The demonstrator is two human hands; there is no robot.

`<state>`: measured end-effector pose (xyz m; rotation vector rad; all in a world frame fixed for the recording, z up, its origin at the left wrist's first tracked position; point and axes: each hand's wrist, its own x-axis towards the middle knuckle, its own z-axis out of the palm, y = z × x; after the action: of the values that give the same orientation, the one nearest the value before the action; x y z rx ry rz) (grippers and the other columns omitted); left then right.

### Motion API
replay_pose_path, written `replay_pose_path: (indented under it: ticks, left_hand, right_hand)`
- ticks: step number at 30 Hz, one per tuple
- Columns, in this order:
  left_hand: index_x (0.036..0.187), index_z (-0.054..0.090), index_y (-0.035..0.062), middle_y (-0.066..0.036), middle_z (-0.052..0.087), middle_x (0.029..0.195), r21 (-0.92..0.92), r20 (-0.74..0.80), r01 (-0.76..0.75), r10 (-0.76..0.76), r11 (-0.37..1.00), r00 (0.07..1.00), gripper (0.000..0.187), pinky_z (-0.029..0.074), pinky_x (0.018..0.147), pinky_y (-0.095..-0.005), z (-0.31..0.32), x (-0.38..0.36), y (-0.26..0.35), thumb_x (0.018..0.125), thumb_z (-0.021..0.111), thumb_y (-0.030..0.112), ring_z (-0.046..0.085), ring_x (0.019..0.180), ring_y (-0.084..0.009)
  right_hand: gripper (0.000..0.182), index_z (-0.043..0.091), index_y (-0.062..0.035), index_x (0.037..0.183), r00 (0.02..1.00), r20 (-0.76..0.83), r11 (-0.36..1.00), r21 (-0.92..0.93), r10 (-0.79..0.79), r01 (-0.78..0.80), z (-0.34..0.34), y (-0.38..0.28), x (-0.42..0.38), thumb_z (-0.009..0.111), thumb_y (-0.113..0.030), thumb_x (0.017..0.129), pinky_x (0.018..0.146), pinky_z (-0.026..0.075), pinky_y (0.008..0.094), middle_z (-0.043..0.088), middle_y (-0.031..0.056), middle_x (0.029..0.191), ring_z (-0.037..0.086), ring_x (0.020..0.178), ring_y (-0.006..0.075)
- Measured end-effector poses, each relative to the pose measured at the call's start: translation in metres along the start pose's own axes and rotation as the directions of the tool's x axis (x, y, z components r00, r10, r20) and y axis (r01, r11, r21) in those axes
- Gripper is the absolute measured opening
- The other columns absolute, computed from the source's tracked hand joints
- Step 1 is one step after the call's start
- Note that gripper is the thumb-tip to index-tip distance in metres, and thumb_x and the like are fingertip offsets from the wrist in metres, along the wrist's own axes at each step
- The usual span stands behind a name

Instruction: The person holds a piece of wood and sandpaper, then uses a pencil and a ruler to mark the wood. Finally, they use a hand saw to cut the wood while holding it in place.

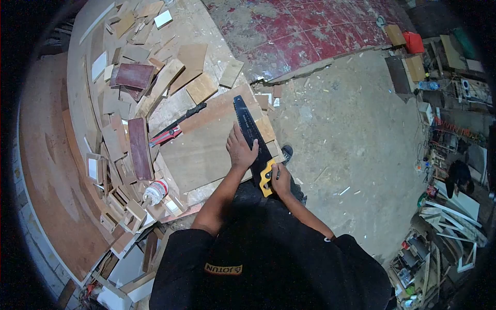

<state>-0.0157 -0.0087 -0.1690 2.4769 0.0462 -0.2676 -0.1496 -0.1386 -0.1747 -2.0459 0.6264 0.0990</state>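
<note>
A handsaw (253, 134) with a black blade and yellow handle lies at a slant near the right end of a flat wooden board (199, 147). My left hand (241, 150) rests palm down on the board, its fingers stretched out and its thumb against the blade. At the yellow handle, near my body, my right hand (281, 181) is closed, its fingers against the handle's right side. A small dark shape shows between those fingers; I cannot make out what it is. Left of the board lie a red utility knife (165, 136) and a long black tool (187, 113).
Wood offcuts (134, 77) are piled across the left of the worktable, with a white tub (156, 192) near its front. A shoe (287, 151) shows beside the table's right edge. The concrete floor (341, 134) holds scattered scraps; tools and timber line the right side.
</note>
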Motion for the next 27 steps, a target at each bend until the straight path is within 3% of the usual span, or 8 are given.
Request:
replay_pose_path:
  ticks: [2,6,8,12,14,22,24,27]
  left_hand:
    - [0.152,0.014,0.0044,-0.026,0.029,0.143,0.156,-0.029,-0.133,0.139,0.979,0.99,0.093,0.027,0.105,-0.0548,-0.001,-0.001,0.004,0.079,0.067,0.026,0.032,0.127,-0.0432]
    - [0.154,0.015,0.0106,-0.027,0.024,0.147,0.271,0.081,-0.158,0.141,0.95,0.987,0.094,0.026,0.104,-0.0566,0.001,0.004,0.007,0.078,0.067,0.025,0.031,0.127,-0.0442]
    - [0.154,0.018,0.0158,-0.026,0.027,0.144,0.234,0.079,-0.147,0.132,0.961,0.988,0.092,0.026,0.103,-0.0564,0.004,0.006,0.004,0.077,0.067,0.026,0.031,0.126,-0.0432]
    - [0.154,0.022,0.0165,-0.025,0.032,0.138,0.164,0.098,-0.19,0.176,0.968,0.979,0.089,0.027,0.101,-0.0548,0.002,0.011,-0.006,0.078,0.067,0.028,0.033,0.122,-0.0406]
    - [0.153,0.024,0.0164,-0.023,0.035,0.133,0.153,0.091,-0.218,0.206,0.964,0.974,0.087,0.027,0.1,-0.0528,0.001,0.011,-0.008,0.078,0.067,0.03,0.035,0.118,-0.0384]
    - [0.153,0.023,0.0122,-0.021,0.036,0.131,0.15,0.086,-0.224,0.213,0.963,0.973,0.089,0.027,0.099,-0.0512,0.002,0.012,-0.009,0.081,0.067,0.039,0.035,0.117,-0.0371]
    - [0.153,0.022,0.01,-0.021,0.036,0.131,0.111,0.092,-0.208,0.199,0.972,0.976,0.09,0.027,0.098,-0.0513,-0.001,0.012,-0.007,0.081,0.066,0.041,0.035,0.117,-0.037]
    - [0.153,0.02,0.007,-0.02,0.035,0.133,0.161,0.142,-0.212,0.19,0.964,0.972,0.091,0.027,0.099,-0.0518,-0.002,0.013,-0.005,0.082,0.067,0.042,0.035,0.12,-0.0374]
  right_hand:
    - [0.027,0.061,0.0004,0.096,1.0,0.01,1.0,-0.028,-0.004,0.005,0.0,0.002,-0.001,0.049,-0.024,0.099,0.072,0.048,0.0451,0.063,0.0214,0.079,0.062,0.079,0.0411]
    - [0.028,0.061,0.0,0.096,0.997,0.037,0.996,0.049,0.068,-0.07,-0.004,0.009,-0.004,0.051,-0.026,0.099,0.071,0.048,0.0427,0.064,0.0212,0.081,0.063,0.079,0.0396]
    - [0.032,0.059,0.0016,0.091,0.971,0.123,0.969,0.119,0.204,-0.219,-0.008,0.011,-0.008,0.05,-0.027,0.1,0.071,0.046,0.0328,0.059,0.0124,0.076,0.057,0.074,0.0195]
    - [0.029,0.062,0.0005,0.09,0.914,0.229,0.927,0.097,0.334,-0.363,-0.015,0.012,-0.011,0.056,-0.027,0.098,0.068,0.047,0.033,0.063,0.0134,0.077,0.061,0.071,0.0178]
    - [0.028,0.061,0.0017,0.088,0.947,0.14,0.934,0.172,0.29,-0.312,-0.013,0.011,-0.014,0.059,-0.025,0.096,0.066,0.046,0.0305,0.059,0.0094,0.072,0.053,0.07,0.0096]
    - [0.025,0.06,0.0023,0.084,0.961,0.048,0.944,0.176,0.274,-0.278,-0.016,0.006,-0.016,0.062,-0.021,0.094,0.065,0.044,0.0288,0.058,0.0083,0.068,0.051,0.069,0.0085]
    - [0.033,0.057,0.0023,0.079,0.95,0.051,0.923,0.225,0.308,-0.311,-0.016,0.004,-0.016,0.058,-0.024,0.098,0.066,0.041,0.026,0.052,0.0014,0.069,0.048,0.071,0.0073]
    - [0.032,0.058,0.0023,0.079,0.951,0.062,0.917,0.251,0.304,-0.31,-0.016,0.003,-0.015,0.058,-0.024,0.098,0.066,0.041,0.026,0.053,0.0016,0.069,0.048,0.071,0.0069]
